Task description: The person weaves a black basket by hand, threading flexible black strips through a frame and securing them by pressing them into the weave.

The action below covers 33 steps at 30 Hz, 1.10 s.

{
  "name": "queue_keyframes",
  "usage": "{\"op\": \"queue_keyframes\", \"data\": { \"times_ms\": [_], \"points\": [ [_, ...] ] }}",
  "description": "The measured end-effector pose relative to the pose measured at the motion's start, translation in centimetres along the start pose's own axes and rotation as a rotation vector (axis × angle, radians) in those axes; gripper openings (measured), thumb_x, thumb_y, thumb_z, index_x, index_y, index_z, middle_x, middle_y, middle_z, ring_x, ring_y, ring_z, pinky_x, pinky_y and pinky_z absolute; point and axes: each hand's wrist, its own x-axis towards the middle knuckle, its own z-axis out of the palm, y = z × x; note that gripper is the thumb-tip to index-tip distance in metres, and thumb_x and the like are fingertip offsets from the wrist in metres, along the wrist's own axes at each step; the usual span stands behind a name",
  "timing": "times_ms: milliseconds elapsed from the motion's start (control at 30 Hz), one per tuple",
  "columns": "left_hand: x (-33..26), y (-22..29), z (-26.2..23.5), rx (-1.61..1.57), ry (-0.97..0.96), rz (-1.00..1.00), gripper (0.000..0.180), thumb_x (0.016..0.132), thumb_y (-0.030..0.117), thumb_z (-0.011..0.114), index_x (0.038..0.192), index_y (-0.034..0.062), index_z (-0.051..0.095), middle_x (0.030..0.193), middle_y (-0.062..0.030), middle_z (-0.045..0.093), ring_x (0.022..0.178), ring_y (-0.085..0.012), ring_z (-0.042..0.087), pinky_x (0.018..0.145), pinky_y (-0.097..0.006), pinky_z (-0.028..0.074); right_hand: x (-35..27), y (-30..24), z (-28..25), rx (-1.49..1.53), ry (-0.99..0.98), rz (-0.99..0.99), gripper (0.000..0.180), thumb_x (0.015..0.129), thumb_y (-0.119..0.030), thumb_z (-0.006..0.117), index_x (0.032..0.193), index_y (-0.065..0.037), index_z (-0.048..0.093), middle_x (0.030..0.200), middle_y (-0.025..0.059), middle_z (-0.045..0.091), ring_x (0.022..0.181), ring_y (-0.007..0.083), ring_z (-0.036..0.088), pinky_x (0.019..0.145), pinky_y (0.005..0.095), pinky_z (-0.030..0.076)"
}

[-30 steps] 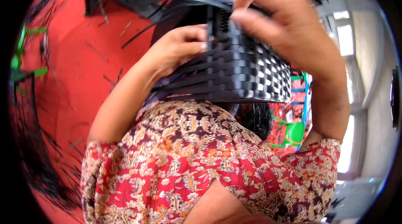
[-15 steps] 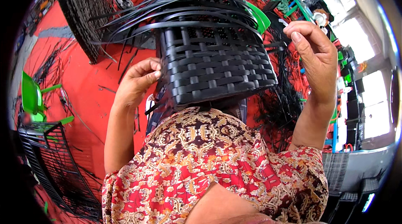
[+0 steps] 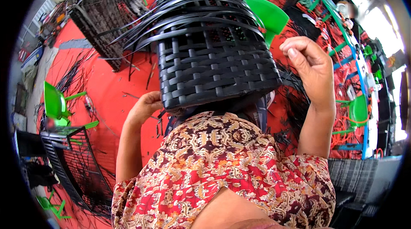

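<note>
A black woven plastic-strip piece (image 3: 218,68), box-shaped at its near end, stands in front of my body. Its near end shows a tight over-under weave. Long loose black strips (image 3: 192,19) lie across its upper part and trail out to the left. My left hand (image 3: 145,108) is at its lower left edge, fingers curled and their tips partly hidden by the weave. To the right of the piece, my right hand (image 3: 314,68) is raised and apart from it. Its thumb and index finger are pinched together; anything thin between them is too small to make out.
Green plastic chairs stand behind the piece (image 3: 269,17), at left (image 3: 55,102) and at right (image 3: 358,111). A black slatted frame (image 3: 79,167) is at lower left, a worn woven panel (image 3: 100,25) at upper left. Black strip scraps (image 3: 70,72) litter the red floor (image 3: 107,96).
The view has shifted, showing more of the right side. My left hand has gone lower along the woven piece's edge, its fingertips now more hidden. My right hand stays raised and pinched, slightly nearer the piece.
</note>
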Motion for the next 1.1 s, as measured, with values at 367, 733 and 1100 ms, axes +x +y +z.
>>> {"op": "queue_keyframes", "data": {
  "times_ms": [367, 733, 1100],
  "points": [
    [0.6, -4.2, -2.3, 0.223, 0.266, 0.357, 0.018, 0.090, 0.007, 0.063, 0.107, 0.0020, 0.058, 0.105, -0.0044, 0.060, 0.089, -0.0120, 0.058, 0.079, -0.027, 0.048, 3.5, -3.7, 6.1, -0.446, -0.506, -0.484, 0.068, 0.075, -0.042, 0.074, 0.127, -0.003, 0.053, 0.130, 0.0174, 0.053, 0.121, 0.0361, 0.047, 0.105, 0.0443, 0.034],
    [-2.0, 9.0, 4.6, 0.129, 0.249, 0.800, 0.082, 0.079, 0.045, 0.070, 0.142, 0.0034, 0.039, 0.148, -0.0160, 0.030, 0.131, -0.0265, 0.038, 0.106, -0.040, 0.034, 3.7, -5.4, 7.4, -0.493, -0.600, -0.536, 0.078, 0.068, -0.045, 0.076, 0.132, -0.009, 0.051, 0.137, 0.0164, 0.047, 0.122, 0.0366, 0.044, 0.105, 0.0460, 0.031],
    [-3.1, 8.9, 6.2, 0.327, 0.340, 0.843, 0.064, 0.078, 0.030, 0.069, 0.131, -0.0023, 0.052, 0.125, -0.0182, 0.052, 0.117, -0.0291, 0.051, 0.101, -0.038, 0.038, 1.3, -5.6, 6.7, -0.511, -0.533, -0.527, 0.071, 0.065, -0.032, 0.078, 0.129, -0.014, 0.054, 0.136, 0.0149, 0.048, 0.114, 0.0366, 0.048, 0.100, 0.0465, 0.035]
  ]
}}
